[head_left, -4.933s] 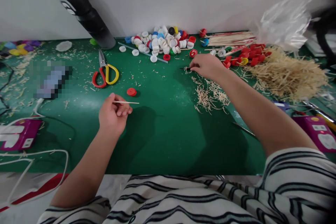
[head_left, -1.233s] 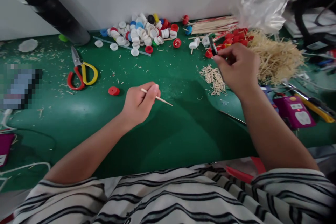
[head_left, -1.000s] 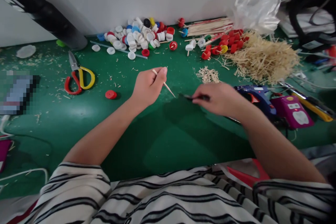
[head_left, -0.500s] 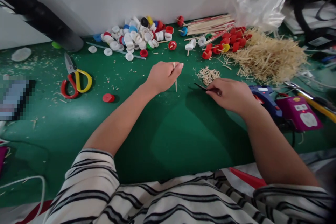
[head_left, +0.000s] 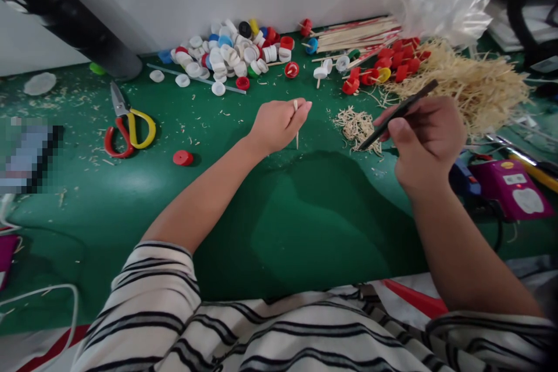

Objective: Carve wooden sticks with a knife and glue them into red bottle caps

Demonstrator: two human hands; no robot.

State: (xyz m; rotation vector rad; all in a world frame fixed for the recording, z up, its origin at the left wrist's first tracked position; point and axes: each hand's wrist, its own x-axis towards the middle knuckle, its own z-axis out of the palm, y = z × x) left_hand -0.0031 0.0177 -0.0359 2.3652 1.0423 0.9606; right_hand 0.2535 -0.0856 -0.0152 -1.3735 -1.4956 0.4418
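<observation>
My left hand (head_left: 275, 126) is closed around a short wooden stick (head_left: 297, 140). The stick stands almost upright, its pale top showing above the fingers and its thin lower end below them. My right hand (head_left: 429, 139) grips a slim dark knife-like tool (head_left: 403, 110) between thumb and fingers, slanting down to the left; its exact kind is unclear. Beneath the tool's lower end lies a small pile of curled wood shavings (head_left: 355, 127). A red bottle cap (head_left: 182, 157) rests on the green table (head_left: 279, 232), left of my left forearm.
Scissors (head_left: 129, 125) lie at the left, near a black bottle (head_left: 82, 23). Many loose caps (head_left: 231, 55) are heaped by the wall, beside wooden sticks (head_left: 353, 35) and red caps with sticks (head_left: 399, 61). A large shavings heap (head_left: 475, 90) and a purple box (head_left: 512, 186) are at the right.
My right hand has lifted and moved right, turning so the dark tool now slants across it. My left hand stays closed on the stick. The view has shifted slightly.
</observation>
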